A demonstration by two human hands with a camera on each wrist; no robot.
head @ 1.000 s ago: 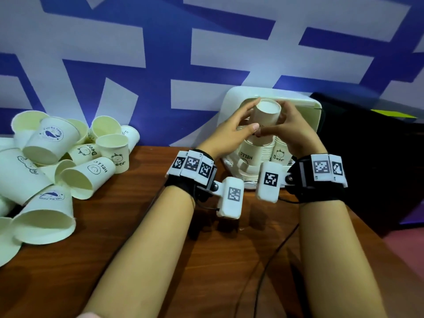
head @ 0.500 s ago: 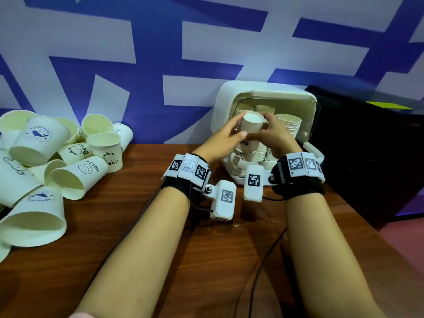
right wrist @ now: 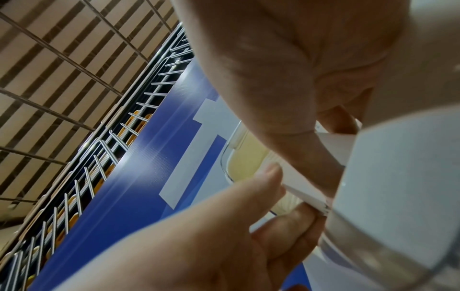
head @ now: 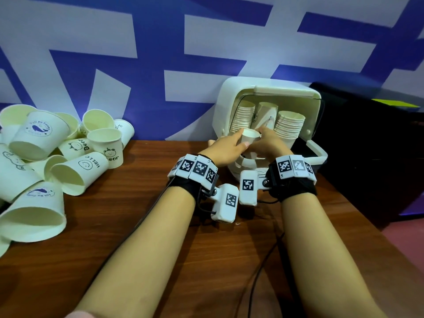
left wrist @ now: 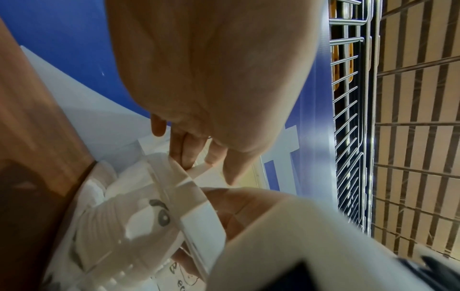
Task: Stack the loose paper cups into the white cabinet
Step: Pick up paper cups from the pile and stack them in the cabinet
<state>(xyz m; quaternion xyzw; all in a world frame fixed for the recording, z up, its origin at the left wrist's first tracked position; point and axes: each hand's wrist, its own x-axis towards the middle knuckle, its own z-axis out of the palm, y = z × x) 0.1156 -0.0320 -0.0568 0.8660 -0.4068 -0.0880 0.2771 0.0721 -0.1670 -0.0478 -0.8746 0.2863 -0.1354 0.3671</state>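
A white paper cup, bottom up, is held low at the front of the open white cabinet. My left hand pinches it from the left and my right hand grips it from the right. It sits over a front stack of cups with a bear print, mostly hidden by my hands in the head view. Three taller cup stacks fill the back of the cabinet. A pile of loose cups lies on the table's left side.
The cabinet's door hangs open at its lower right. A black box stands right of the cabinet. A black cable runs over the wooden table between my forearms. A blue and white wall stands behind.
Both hands have brought the upturned cup down from level with the cabinet's top to low at the cabinet's front, over the front stack.
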